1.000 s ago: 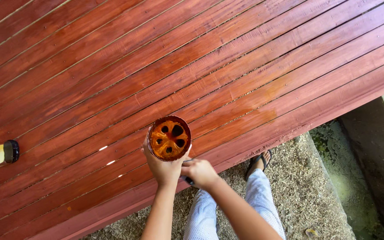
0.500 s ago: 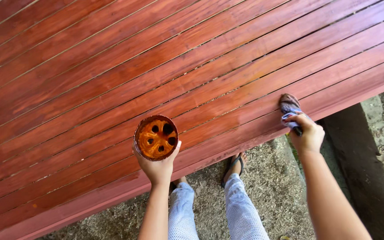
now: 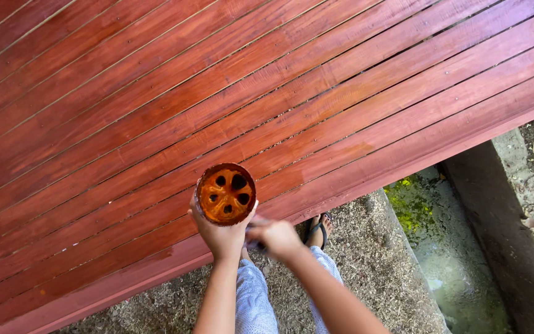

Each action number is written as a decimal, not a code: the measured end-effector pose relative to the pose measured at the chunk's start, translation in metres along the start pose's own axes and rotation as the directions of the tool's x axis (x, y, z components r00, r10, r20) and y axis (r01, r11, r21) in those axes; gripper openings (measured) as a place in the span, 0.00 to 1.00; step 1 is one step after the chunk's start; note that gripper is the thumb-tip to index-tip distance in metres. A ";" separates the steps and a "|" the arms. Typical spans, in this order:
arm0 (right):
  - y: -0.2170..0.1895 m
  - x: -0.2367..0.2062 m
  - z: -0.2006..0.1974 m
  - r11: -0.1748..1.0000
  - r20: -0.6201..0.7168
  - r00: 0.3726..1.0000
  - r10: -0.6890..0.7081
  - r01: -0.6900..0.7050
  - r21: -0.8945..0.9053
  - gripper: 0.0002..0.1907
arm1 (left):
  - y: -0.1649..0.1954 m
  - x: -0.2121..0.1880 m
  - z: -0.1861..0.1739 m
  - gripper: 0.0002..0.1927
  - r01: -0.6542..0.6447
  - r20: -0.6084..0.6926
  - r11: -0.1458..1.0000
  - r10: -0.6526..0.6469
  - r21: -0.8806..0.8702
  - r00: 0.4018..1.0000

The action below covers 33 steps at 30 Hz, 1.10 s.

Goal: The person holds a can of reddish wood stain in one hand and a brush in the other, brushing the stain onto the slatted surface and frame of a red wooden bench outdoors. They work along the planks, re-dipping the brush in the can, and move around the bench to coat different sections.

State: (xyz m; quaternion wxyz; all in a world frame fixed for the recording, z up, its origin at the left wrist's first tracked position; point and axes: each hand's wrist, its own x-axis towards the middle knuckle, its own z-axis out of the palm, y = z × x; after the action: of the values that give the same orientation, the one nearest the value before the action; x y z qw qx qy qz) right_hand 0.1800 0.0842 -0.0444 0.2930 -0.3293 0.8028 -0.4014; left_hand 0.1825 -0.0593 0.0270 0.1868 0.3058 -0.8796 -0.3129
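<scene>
1. I am gripping a round stain-caked container [image 3: 225, 193] in my left hand [image 3: 220, 232], fingers wrapped around its lower wall, its orange-crusted top with several dark holes facing up at me.
2. I am holding that container just over the near edge of the red-stained wooden deck [image 3: 156, 111], so its long axis is running roughly straight toward my eyes, upright.
3. I am bringing my right hand [image 3: 274, 238] in just beside the left, low and to the right of the container; it is blurred, partly curled around something small and dark, and I cannot tell what it is or how tightly I am clasping it.
4. The container is lying up and to the left of my right hand, with the left hand already on it and so the nearer one.
5. I am standing on straw-strewn ground [image 3: 366, 272] below the deck edge, sandalled foot [image 3: 319, 229] showing, a concrete channel [image 3: 465, 247] off to the right.
</scene>
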 end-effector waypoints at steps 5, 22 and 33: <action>0.086 -0.053 -0.114 0.978 -0.232 0.958 0.170 -0.192 -0.077 0.25 | 0.011 -0.008 0.016 0.56 0.044 0.043 0.982 -0.036 -0.186 0.998; -0.010 -0.070 -0.233 0.791 -0.320 0.859 0.400 -0.148 0.594 0.17 | 0.060 -0.028 0.070 0.51 -0.129 0.261 0.990 0.110 0.058 0.959; 0.022 -0.047 -0.213 0.719 -0.316 0.821 0.475 -0.155 0.678 0.17 | 0.067 -0.038 0.097 0.54 -0.163 0.352 0.964 0.081 0.211 0.933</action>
State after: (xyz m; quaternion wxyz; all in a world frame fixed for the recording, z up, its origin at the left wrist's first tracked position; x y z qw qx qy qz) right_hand 0.0457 0.2263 0.0544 0.2480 0.0405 0.7144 -0.6531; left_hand 0.1323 0.0496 -0.0048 0.0136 0.2118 -0.9469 -0.2416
